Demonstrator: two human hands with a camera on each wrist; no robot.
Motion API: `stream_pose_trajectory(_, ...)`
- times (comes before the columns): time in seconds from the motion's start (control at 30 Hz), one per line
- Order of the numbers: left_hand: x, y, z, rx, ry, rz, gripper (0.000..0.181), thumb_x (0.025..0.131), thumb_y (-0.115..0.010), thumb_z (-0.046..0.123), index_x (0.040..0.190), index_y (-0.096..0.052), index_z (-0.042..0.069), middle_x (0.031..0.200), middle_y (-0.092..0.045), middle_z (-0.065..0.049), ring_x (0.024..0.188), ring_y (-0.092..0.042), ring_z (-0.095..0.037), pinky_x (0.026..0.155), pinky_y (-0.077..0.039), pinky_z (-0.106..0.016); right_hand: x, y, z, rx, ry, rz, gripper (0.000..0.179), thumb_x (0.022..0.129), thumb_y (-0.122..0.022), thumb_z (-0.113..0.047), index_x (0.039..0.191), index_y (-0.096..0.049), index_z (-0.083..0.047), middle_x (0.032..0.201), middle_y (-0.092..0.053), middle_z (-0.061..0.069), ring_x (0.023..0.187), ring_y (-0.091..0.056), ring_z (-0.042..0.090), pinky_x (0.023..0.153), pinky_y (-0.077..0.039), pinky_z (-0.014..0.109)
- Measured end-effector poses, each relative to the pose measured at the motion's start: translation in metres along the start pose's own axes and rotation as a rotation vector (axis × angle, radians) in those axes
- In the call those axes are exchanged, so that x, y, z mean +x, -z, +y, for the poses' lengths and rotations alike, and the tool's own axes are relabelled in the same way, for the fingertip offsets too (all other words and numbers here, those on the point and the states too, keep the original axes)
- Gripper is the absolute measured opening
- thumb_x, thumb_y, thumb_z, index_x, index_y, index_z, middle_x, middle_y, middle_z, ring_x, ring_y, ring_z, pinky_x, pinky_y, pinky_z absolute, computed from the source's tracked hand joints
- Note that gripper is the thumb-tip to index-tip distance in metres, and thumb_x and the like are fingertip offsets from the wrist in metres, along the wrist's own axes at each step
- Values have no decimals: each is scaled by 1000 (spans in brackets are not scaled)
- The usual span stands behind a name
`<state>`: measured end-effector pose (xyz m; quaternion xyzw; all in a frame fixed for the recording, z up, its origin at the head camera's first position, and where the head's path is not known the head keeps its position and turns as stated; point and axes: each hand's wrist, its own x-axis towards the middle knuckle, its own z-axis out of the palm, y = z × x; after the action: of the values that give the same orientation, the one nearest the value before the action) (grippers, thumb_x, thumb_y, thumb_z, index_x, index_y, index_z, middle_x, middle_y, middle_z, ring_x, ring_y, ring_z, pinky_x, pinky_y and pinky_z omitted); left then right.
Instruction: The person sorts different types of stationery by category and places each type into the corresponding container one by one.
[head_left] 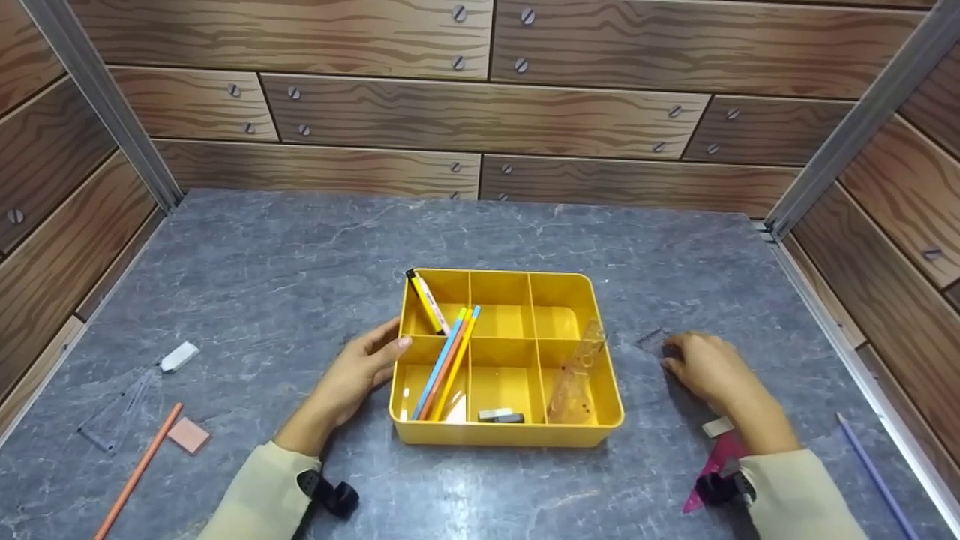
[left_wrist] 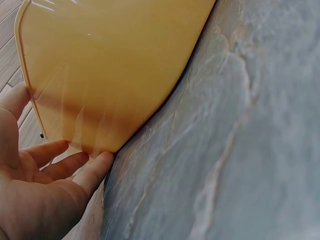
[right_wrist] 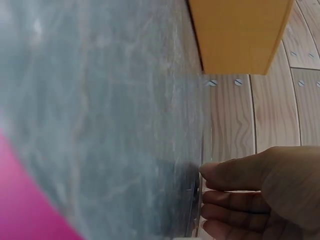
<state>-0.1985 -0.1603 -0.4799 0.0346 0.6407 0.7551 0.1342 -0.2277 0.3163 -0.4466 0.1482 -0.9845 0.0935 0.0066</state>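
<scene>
A yellow six-compartment organizer box (head_left: 506, 435) sits mid-table. My left hand (head_left: 367, 367) holds its left wall, thumb at the rim and fingers against the outer side, as the left wrist view shows (left_wrist: 45, 185). Inside are several pencils (head_left: 446, 367), markers (head_left: 427, 304), an eraser (head_left: 495, 413), a dark small block (head_left: 511, 418) and a clear orange-tinted ruler-like piece (head_left: 574, 382). To the right, my right hand (head_left: 709, 367) reaches down beside a clear flat piece (head_left: 651, 339), fingertips at the tabletop. A small gap separates thumb and fingers in the right wrist view (right_wrist: 255, 197).
At left lie a white eraser (head_left: 179, 357), a clear piece (head_left: 135, 394), an orange pencil (head_left: 142, 469) and a pink eraser (head_left: 189, 436). Under my right forearm are a pale eraser (head_left: 718, 427) and a magenta piece (head_left: 709, 469). A purple pencil (head_left: 874, 472) lies far right.
</scene>
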Motion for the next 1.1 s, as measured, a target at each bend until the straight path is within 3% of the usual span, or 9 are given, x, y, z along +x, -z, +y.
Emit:
stream_pose_trajectory(0.17, 0, 0, 0, -6, -2, 4, 70, 96, -64, 27, 152, -30, 3, 153, -32, -20, 129, -48, -31, 103, -45, -39, 7, 6, -2, 7, -52, -87, 12, 87, -67, -8, 94, -71, 1, 95, -68, 23, 92, -61, 50, 81, -48, 63)
stream_pose_trajectory(0.3, 0, 1, 0, -6, -5, 6, 70, 96, -65, 28, 152, -31, 3, 153, -33, -19, 129, -48, -30, 102, -45, -39, 11, 15, -5, -13, -69, -178, 5, 84, -66, -7, 80, -68, -5, 81, -65, 15, 79, -61, 39, 71, -50, 56)
stream_pose_trajectory(0.5, -1, 0, 0, -2, 0, -2, 71, 95, -65, 31, 152, -32, 5, 152, -36, -17, 130, -47, -28, 103, -45, -39, 14, 18, -6, -59, -11, -209, 20, 75, -67, -8, 59, -58, -14, 64, -57, 4, 63, -52, 25, 59, -46, 48)
stream_pose_trajectory(0.8, 0, 0, 1, -4, 1, -8, 70, 97, -64, 29, 152, -31, 3, 153, -34, -19, 130, -47, -30, 104, -44, -40, 12, 16, -2, -41, -27, -204, 9, 75, -71, -11, 76, -64, -6, 73, -62, 8, 73, -60, 34, 68, -49, 55)
stream_pose_trajectory(1.1, 0, -1, 0, 7, 8, 10, 71, 95, -66, 30, 152, -31, 4, 153, -34, -18, 131, -46, -30, 103, -44, -39, 0, 10, -4, -29, -35, -84, 17, 77, -73, -13, 79, -59, -5, 84, -51, 10, 79, -55, 36, 73, -47, 56)
